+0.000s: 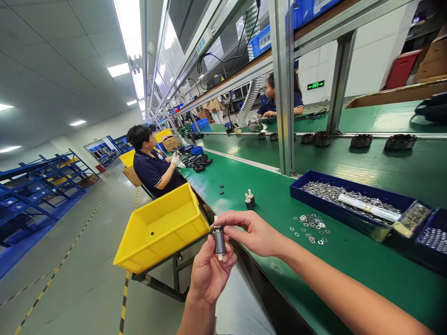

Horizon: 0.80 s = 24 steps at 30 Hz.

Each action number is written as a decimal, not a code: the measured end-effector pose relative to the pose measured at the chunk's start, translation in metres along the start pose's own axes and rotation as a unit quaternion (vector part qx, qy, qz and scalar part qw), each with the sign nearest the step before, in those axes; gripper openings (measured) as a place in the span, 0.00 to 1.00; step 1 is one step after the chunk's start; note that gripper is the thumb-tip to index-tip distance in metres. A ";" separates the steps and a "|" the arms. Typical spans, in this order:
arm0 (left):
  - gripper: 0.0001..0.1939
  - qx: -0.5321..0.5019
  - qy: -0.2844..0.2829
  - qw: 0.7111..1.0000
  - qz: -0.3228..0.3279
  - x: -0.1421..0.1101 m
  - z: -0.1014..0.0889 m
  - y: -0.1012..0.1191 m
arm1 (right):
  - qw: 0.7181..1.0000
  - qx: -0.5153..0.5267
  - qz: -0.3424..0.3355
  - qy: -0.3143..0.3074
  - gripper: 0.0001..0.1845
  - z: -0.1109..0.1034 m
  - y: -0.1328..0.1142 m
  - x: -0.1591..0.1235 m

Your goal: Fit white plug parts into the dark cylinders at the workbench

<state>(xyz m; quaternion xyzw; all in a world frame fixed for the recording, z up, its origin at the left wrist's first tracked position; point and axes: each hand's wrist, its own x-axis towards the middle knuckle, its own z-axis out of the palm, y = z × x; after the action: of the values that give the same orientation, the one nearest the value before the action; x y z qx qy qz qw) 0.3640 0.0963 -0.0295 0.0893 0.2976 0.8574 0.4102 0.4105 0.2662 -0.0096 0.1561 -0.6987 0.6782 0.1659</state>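
The left hand is gripping a small dark cylinder upright, just off the near edge of the green bench; the right hand is pinching its top. Held over the floor beside the yellow bin, the cylinder could slip and drop if either pinch loosens. Past the bench, a green exit sign is glowing; other labels are too small to read.
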 end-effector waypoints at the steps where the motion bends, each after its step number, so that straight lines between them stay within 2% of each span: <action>1: 0.15 0.008 0.015 1.000 0.011 0.000 -0.002 0.001 | 0.999 -0.049 -0.009 -0.003 0.17 -0.001 -0.006 -0.001; 5: 0.21 0.024 0.092 0.995 0.020 0.000 -0.008 0.005 | 0.973 -0.207 -0.083 -0.061 0.41 -0.002 -0.022 -0.005; 7: 0.22 0.027 0.105 0.994 0.015 0.000 -0.010 0.006 | 0.963 -0.234 -0.110 -0.082 0.45 0.001 -0.023 -0.004; 12: 0.20 0.028 0.108 0.993 0.037 -0.002 -0.012 0.004 | 0.955 -0.245 -0.158 -0.047 0.36 0.011 -0.014 0.000; 18: 0.15 0.072 0.053 0.994 0.058 -0.003 -0.011 0.006 | 0.952 -0.231 -0.199 -0.020 0.35 0.015 -0.007 -0.001; 21: 0.20 0.180 0.028 0.974 0.134 0.000 -0.020 0.007 | 0.967 -0.181 -0.177 0.009 0.37 0.017 -0.002 -0.004; 24: 0.27 0.273 0.018 0.922 0.275 0.009 -0.038 0.007 | 0.985 -0.123 -0.122 0.029 0.39 0.020 0.003 -0.006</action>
<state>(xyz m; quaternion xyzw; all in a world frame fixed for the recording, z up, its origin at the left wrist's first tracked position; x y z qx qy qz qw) 0.3384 0.0835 -0.0571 0.2607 0.4913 0.8235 0.1122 0.4143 0.2462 -0.0160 0.1987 -0.7476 0.5661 0.2850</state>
